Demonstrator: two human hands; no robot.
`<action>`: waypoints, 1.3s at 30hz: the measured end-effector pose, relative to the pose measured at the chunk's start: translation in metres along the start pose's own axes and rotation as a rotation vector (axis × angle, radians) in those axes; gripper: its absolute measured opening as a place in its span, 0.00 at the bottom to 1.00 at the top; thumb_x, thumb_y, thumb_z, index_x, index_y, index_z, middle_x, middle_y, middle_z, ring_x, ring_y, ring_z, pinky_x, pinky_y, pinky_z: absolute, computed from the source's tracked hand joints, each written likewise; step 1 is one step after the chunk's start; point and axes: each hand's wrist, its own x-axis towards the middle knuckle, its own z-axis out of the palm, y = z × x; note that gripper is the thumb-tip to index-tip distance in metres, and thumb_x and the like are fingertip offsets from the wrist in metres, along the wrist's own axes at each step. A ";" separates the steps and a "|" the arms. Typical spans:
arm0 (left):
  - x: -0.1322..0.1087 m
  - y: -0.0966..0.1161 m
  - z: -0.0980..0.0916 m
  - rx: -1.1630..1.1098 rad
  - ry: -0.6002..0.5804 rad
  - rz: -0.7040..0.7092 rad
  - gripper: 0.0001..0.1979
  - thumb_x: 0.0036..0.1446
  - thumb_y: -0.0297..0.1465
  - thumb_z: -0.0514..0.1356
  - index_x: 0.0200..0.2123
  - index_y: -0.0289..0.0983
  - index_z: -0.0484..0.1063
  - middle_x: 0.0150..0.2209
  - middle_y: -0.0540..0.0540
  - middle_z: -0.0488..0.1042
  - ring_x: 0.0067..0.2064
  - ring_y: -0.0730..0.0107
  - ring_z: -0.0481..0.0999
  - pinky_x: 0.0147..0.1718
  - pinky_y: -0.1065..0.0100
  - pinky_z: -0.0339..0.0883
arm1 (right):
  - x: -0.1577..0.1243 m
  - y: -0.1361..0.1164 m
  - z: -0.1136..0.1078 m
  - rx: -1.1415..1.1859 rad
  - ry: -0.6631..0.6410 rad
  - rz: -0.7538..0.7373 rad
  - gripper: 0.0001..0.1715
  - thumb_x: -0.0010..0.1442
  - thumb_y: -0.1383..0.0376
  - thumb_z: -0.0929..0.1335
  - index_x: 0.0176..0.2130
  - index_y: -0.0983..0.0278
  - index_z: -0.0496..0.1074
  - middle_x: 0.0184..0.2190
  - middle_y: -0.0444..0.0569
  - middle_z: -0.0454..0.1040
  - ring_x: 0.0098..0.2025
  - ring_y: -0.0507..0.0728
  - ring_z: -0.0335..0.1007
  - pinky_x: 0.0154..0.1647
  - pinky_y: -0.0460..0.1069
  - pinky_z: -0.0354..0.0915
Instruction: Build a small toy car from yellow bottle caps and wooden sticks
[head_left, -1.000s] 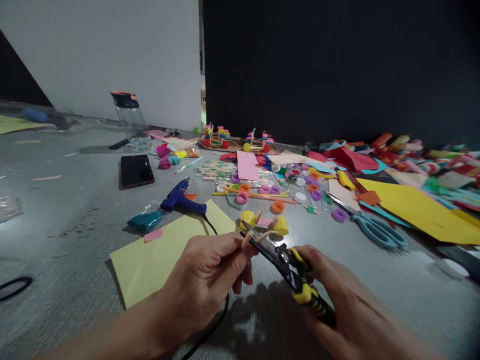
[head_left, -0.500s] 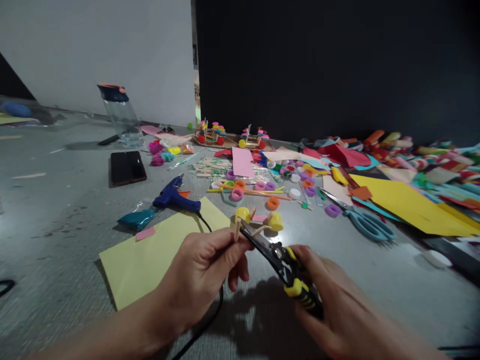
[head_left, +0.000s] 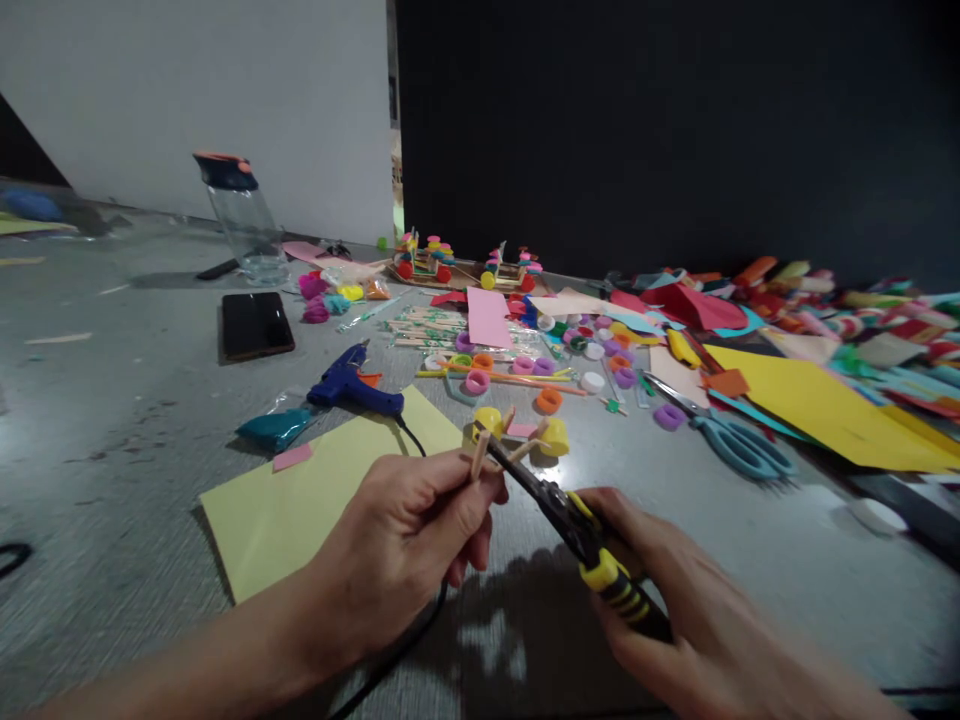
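While your left hand [head_left: 409,530] is pinching a short wooden stick [head_left: 480,455] between thumb and fingertips, your right hand [head_left: 694,600] is grasping the yellow-and-black handles of a pair of cutting shears [head_left: 555,505], its fingers curling round the grips. The stick is standing nearly upright above the grey tabletop [head_left: 112,540], near the middle of the view; the narrow blades are pointing up and leftward, their tips lying just beside it, though whether metal is touching wood cannot be told. Further wooden pieces [head_left: 527,447] are projecting beyond your fingertips, and two yellow caps [head_left: 487,421] are showing just behind them, with a pink paper strip [head_left: 522,430] between; whether these parts are joined is unclear.

To the left, a pale yellow sheet [head_left: 300,520] is lying partly beneath your left forearm, and a blue glue gun [head_left: 352,388] is resting by its far edge, trailing a black cord. A teal packet [head_left: 276,428] is sitting near the glue gun, and a smartphone [head_left: 256,323] is lying farther back, before a clear water bottle [head_left: 251,230]. To the right, blue-handled scissors [head_left: 742,447] are resting beside a bright yellow sheet [head_left: 817,405]. At the back, two small wheeled models [head_left: 424,262] are standing side by side.
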 end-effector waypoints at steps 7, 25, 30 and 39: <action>0.000 0.003 0.001 -0.114 -0.011 -0.081 0.16 0.67 0.35 0.54 0.26 0.36 0.67 0.18 0.55 0.68 0.17 0.83 0.64 0.15 0.83 0.56 | -0.003 0.003 0.006 -0.068 -0.039 0.010 0.33 0.51 0.65 0.62 0.56 0.70 0.68 0.48 0.64 0.78 0.47 0.68 0.79 0.40 0.56 0.79; 0.001 -0.004 0.004 -0.095 -0.041 -0.077 0.17 0.68 0.36 0.53 0.27 0.36 0.69 0.20 0.53 0.70 0.19 0.81 0.67 0.18 0.81 0.60 | -0.002 0.005 0.004 0.004 -0.064 0.058 0.28 0.53 0.67 0.63 0.54 0.64 0.66 0.50 0.58 0.77 0.48 0.65 0.76 0.40 0.55 0.76; 0.001 -0.003 0.000 -0.294 -0.133 -0.211 0.14 0.68 0.37 0.54 0.32 0.37 0.70 0.17 0.55 0.68 0.16 0.82 0.60 0.15 0.82 0.55 | 0.001 0.004 -0.005 0.062 -0.126 0.043 0.27 0.52 0.67 0.64 0.53 0.61 0.68 0.48 0.53 0.78 0.46 0.64 0.77 0.40 0.54 0.76; 0.006 -0.005 -0.001 -0.242 -0.042 -0.176 0.15 0.68 0.38 0.55 0.31 0.36 0.70 0.16 0.56 0.67 0.16 0.82 0.58 0.15 0.81 0.52 | -0.001 0.011 0.010 0.026 -0.067 0.081 0.21 0.51 0.69 0.64 0.47 0.63 0.68 0.37 0.52 0.78 0.37 0.62 0.76 0.35 0.55 0.73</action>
